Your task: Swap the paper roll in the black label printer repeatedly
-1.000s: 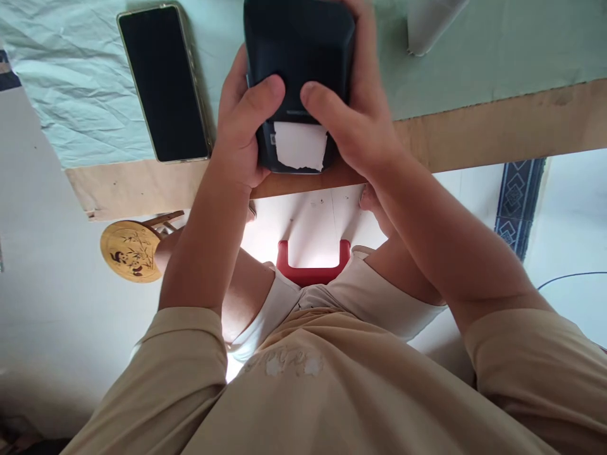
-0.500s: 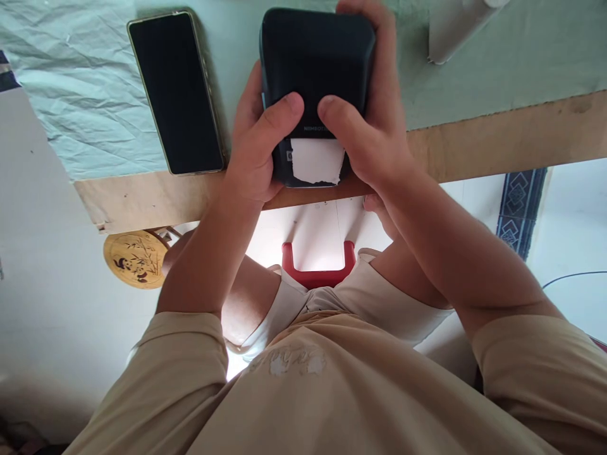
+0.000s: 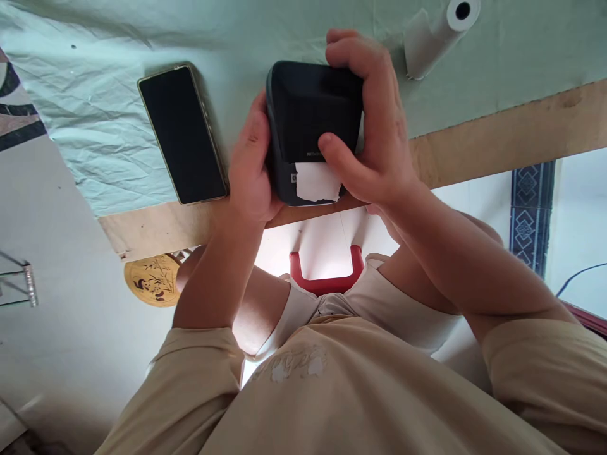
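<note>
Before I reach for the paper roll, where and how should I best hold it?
Grip the paper roll around its body, probably from the right: it seems to stand on end, that side is smooth and round, and the loose flap sticks out on the left, where pulling could unwind it.

The device looks smooth plastic, its slip matt paper, the phone glossy.

Person's left forearm and right forearm reach forward, converging; left hand cupped, palm facing inward, fingers mostly hidden; right hand curled in grip, fingers hooked inward, thumb stretched toward left hand
</note>
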Demonstrator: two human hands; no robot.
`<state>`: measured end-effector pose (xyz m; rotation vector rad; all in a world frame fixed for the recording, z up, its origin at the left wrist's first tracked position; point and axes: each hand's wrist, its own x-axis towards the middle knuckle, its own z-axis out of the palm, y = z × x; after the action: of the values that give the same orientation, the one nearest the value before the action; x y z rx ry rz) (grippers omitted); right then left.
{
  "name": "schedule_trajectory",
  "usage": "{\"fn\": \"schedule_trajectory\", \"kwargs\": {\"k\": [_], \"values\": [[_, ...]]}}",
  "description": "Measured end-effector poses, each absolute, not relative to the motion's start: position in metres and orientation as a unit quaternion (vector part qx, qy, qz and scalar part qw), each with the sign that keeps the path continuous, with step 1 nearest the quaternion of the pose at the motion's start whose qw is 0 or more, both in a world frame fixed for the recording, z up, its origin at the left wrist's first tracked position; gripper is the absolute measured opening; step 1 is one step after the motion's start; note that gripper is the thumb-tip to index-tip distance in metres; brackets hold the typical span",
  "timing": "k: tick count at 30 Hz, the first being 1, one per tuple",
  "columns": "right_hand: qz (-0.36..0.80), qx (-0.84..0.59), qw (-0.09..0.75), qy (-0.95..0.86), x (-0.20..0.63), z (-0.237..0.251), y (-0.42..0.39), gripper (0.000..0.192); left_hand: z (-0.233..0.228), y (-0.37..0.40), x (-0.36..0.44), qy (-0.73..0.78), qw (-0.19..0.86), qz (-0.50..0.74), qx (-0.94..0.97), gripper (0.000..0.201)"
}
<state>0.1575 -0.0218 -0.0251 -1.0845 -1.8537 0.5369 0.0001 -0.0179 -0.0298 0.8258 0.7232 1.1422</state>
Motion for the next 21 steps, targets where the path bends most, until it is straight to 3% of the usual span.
{"fn": "schedule_trajectory", "kwargs": {"k": [10, 17, 21], "values": [[0.347, -0.404, 0.416, -0.737, 0.165, -0.024, -0.015, 0.068, -0.028, -0.019, -0.001, 0.334, 0.703, 0.531, 0.335, 0.028], [0.246, -0.402, 0.395, -0.789, 0.172, -0.012, -0.012, 0.058, -0.025, -0.017, 0.001, 0.298, 0.726, 0.54, 0.305, 0.028], [0.121, -0.41, 0.452, -0.782, 0.175, -0.008, -0.004, 0.055, -0.025, -0.017, 0.001, 0.298, 0.737, 0.513, 0.325, 0.023]]}}
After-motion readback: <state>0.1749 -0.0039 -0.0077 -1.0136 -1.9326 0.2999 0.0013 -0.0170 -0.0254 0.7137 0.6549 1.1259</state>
